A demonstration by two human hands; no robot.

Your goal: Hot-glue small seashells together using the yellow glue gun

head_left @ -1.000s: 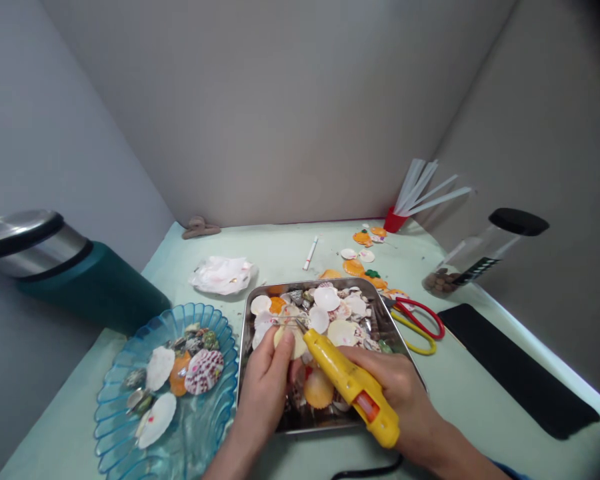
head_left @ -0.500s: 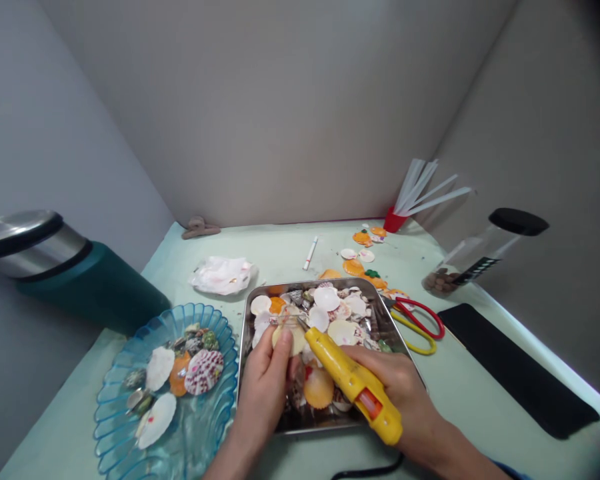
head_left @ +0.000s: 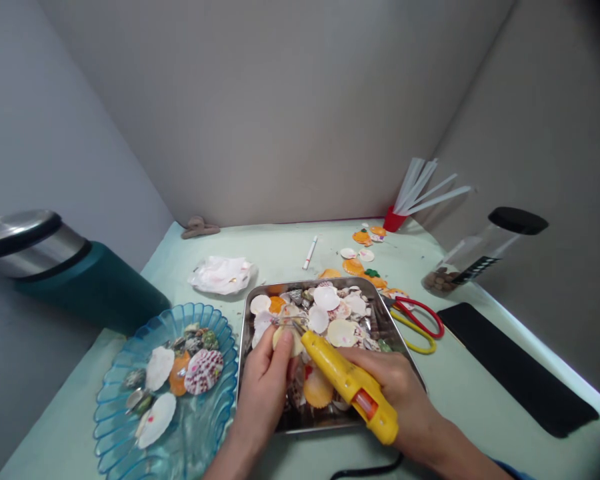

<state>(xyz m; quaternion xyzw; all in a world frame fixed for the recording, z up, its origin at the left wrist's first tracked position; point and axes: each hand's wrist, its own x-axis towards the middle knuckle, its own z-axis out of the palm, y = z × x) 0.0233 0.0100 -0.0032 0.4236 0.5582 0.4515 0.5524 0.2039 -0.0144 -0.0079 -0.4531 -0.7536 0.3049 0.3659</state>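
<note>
A pale yellow seashell point(head_left: 296, 341) is pinched between the thumb and fingers of my left hand point(head_left: 265, 373), over the metal tray point(head_left: 325, 429). My right hand point(head_left: 400, 387) is wrapped round a yellow hot glue gun point(head_left: 347, 380), whose metal nozzle points left at the shell's upper edge. Whether the tip touches the shell I cannot tell. Under both hands the tray is filled with white, orange and speckled shells. An orange scallop shell point(head_left: 318, 388) lies just below the glue gun. A black cord runs along the table beneath my right hand.
On the left are a blue scalloped plate point(head_left: 103, 407) with shells and a green bottle point(head_left: 95, 283). Red-and-yellow-handled scissors point(head_left: 420, 323), a black phone-like slab point(head_left: 515, 367) and a clear jar point(head_left: 473, 257) stand right. Behind lie a plastic bag point(head_left: 223, 275), a marker point(head_left: 310, 253) and a red cup with glue sticks point(head_left: 394, 220).
The glue gun has shifted slightly left and down, its nozzle now a little lower and nearer the shell's edge. My left hand keeps its hold on the shell.
</note>
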